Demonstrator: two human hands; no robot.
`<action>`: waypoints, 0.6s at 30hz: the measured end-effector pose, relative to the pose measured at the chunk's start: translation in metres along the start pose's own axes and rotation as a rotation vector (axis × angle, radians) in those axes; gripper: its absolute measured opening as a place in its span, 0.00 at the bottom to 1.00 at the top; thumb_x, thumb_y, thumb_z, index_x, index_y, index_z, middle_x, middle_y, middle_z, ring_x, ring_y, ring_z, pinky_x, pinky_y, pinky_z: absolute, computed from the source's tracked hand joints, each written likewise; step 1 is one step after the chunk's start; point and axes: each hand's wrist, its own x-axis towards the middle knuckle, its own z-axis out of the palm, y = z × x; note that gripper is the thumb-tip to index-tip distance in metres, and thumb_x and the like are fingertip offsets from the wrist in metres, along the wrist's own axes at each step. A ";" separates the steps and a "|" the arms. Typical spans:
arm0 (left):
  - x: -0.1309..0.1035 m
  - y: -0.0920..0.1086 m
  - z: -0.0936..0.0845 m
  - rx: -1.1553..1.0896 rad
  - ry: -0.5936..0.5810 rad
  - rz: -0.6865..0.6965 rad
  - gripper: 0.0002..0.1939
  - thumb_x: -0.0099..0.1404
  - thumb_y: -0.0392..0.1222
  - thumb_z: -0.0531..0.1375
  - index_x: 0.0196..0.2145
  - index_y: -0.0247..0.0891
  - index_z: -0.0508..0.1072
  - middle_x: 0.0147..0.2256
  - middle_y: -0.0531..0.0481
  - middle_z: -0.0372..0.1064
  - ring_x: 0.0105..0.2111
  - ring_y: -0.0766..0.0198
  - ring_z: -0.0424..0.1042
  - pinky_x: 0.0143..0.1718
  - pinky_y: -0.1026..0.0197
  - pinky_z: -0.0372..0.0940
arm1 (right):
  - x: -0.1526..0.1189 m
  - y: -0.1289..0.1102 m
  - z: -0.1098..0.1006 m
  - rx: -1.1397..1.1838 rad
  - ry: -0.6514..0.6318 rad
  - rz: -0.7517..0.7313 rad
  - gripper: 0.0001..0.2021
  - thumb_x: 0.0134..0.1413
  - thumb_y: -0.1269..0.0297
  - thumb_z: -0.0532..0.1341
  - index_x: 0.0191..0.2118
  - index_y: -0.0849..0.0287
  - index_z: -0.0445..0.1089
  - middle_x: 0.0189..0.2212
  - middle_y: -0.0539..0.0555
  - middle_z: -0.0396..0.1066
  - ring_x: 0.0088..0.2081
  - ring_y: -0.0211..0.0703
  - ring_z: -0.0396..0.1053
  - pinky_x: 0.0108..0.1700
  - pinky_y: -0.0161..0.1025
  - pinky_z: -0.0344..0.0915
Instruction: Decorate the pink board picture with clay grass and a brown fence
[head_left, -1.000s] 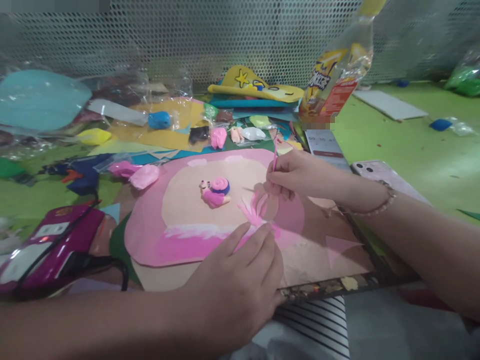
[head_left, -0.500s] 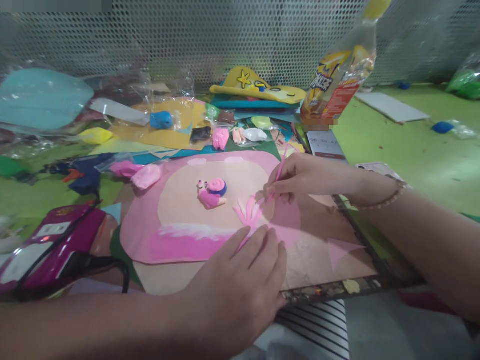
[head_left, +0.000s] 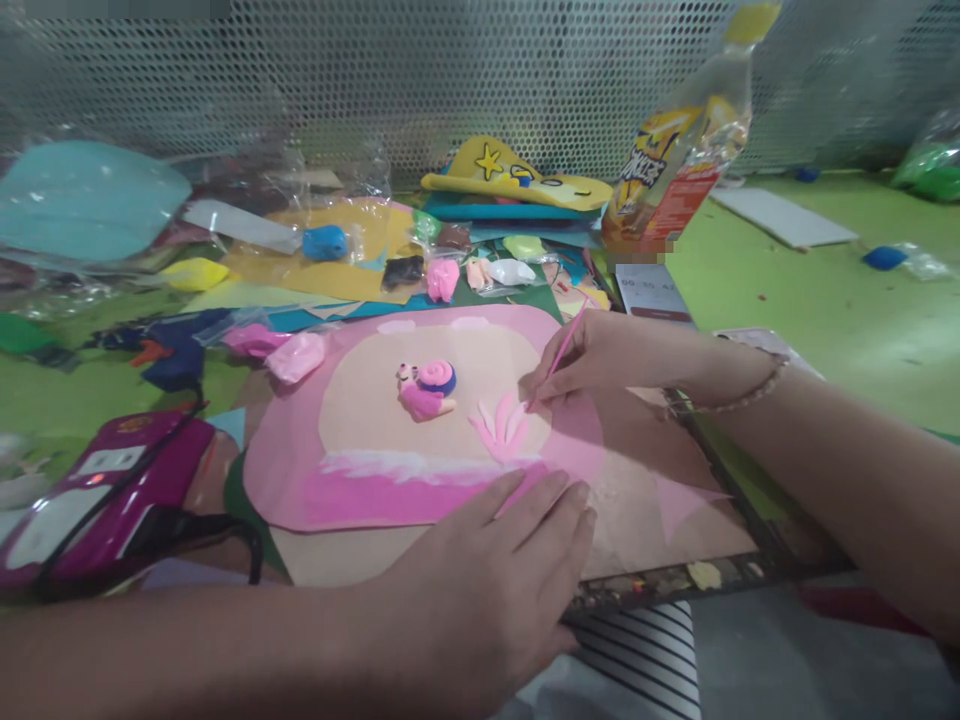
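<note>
My right hand [head_left: 574, 360] pinches a thin pink stick-like tool [head_left: 566, 342], its lower tip touching the right side of a pink clay plant shape [head_left: 499, 430] with several fingers spreading upward. Below that shape, my left hand [head_left: 517, 550] lies flat, fingers stretched over the lower right edge of a pink rounded sheet [head_left: 281, 450]. A clay snail [head_left: 424, 390] with a pink and blue shell sits on the sheet's pale centre. White and bright pink colour covers the sheet's lower band. Brown board or paper [head_left: 637, 510] lies underneath.
Clay packets, such as a pink one [head_left: 296, 357] and a blue one [head_left: 324, 242], lie behind and left. A purple corded device [head_left: 142, 470] sits at left. A bottle [head_left: 679, 150] leans near a phone [head_left: 652, 290]. Yellow cut-outs [head_left: 517, 175] rest by the perforated wall [head_left: 337, 80].
My left hand has slid slightly right and down, off the base of the clay plant shape. The pink tool in my right hand tilts more, its tip now at the shape's right petal.
</note>
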 end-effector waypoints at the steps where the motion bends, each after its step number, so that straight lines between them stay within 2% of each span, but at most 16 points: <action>1: 0.000 0.000 0.000 -0.003 -0.003 0.001 0.27 0.68 0.53 0.48 0.57 0.29 0.62 0.59 0.37 0.57 0.58 0.50 0.56 0.58 0.49 0.50 | 0.000 0.000 0.000 0.011 0.003 -0.010 0.05 0.47 0.64 0.64 0.29 0.57 0.76 0.30 0.49 0.77 0.35 0.39 0.73 0.40 0.33 0.69; 7: 0.001 0.000 0.000 -0.006 -0.011 -0.001 0.27 0.68 0.52 0.48 0.57 0.30 0.61 0.59 0.37 0.56 0.58 0.49 0.56 0.58 0.49 0.51 | 0.001 0.000 0.001 0.003 0.010 -0.034 0.06 0.47 0.62 0.64 0.29 0.57 0.76 0.28 0.49 0.77 0.35 0.38 0.74 0.42 0.33 0.68; 12: 0.000 0.000 0.001 -0.004 0.000 0.000 0.26 0.68 0.52 0.48 0.56 0.30 0.63 0.59 0.37 0.57 0.58 0.49 0.57 0.58 0.49 0.51 | 0.000 -0.001 -0.002 -0.057 -0.045 -0.011 0.05 0.49 0.64 0.63 0.30 0.57 0.76 0.29 0.49 0.77 0.33 0.37 0.73 0.37 0.31 0.68; 18: 0.000 0.001 0.002 -0.013 0.002 -0.005 0.27 0.68 0.52 0.48 0.56 0.30 0.62 0.59 0.37 0.56 0.58 0.49 0.56 0.58 0.48 0.51 | 0.001 -0.002 0.000 -0.046 0.027 -0.035 0.06 0.51 0.65 0.61 0.30 0.57 0.76 0.30 0.49 0.77 0.36 0.38 0.74 0.40 0.32 0.68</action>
